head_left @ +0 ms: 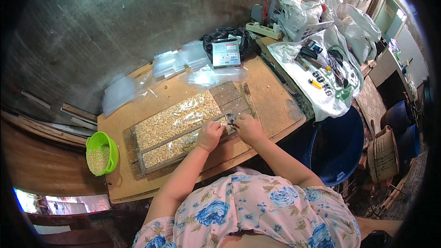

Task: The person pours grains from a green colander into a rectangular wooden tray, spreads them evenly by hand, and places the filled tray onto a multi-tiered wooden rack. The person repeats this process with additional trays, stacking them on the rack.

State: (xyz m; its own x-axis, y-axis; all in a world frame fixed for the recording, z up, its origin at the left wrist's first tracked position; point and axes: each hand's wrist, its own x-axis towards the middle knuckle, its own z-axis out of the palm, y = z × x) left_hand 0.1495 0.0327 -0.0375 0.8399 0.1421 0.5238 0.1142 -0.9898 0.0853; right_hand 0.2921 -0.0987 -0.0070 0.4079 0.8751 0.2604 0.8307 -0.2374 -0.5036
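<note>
My left hand (209,136) is at the right end of a clear plastic bag of pale split beans (168,152), its fingertips pinched on the bag's end. Close beside it, my right hand (249,129) grips a small, dark, thin tool (233,125) that reaches toward the left fingertips. The exact kind of tool is hard to make out. That bag lies flat inside a narrow wooden frame (140,162). Behind it, a wider flat bag of the same beans (179,115) rests on a slatted wooden board (227,93).
A green plastic basket (114,151) with loose beans stands left. Clear plastic bags (168,62) and a printed box (225,53) lie at the table's (275,110) back. On the right are a white sack (299,75) bearing a yellow lighter (315,84), a power strip (263,31) and a blue barrel (336,148).
</note>
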